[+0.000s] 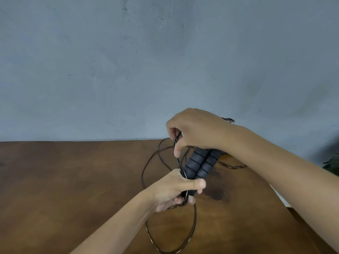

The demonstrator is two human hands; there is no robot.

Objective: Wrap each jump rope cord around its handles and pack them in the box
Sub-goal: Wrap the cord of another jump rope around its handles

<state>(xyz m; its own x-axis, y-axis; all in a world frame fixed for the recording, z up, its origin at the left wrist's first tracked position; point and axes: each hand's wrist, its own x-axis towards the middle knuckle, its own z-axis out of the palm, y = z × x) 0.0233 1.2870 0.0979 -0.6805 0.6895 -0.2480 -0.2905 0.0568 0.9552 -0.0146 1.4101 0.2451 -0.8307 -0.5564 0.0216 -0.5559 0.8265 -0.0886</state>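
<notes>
Left grip (176,189) round 2 handles (200,165)

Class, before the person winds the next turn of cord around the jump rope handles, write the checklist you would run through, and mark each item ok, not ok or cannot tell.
1. Two dark grey ribbed foam handles held side by side: ok, they lie together.
2. Left hand grips the handles' near end: ok.
3. Right hand holds the thin dark cord ready to wind: ok, its fingers pinch a loop.
4. Loose cord free of knots: cannot tell; loops lie spread over the brown wooden table.
5. Cord fully wrapped: not ok, long loops still hang below.
6. Box within reach: cannot tell, none in view.
</notes>
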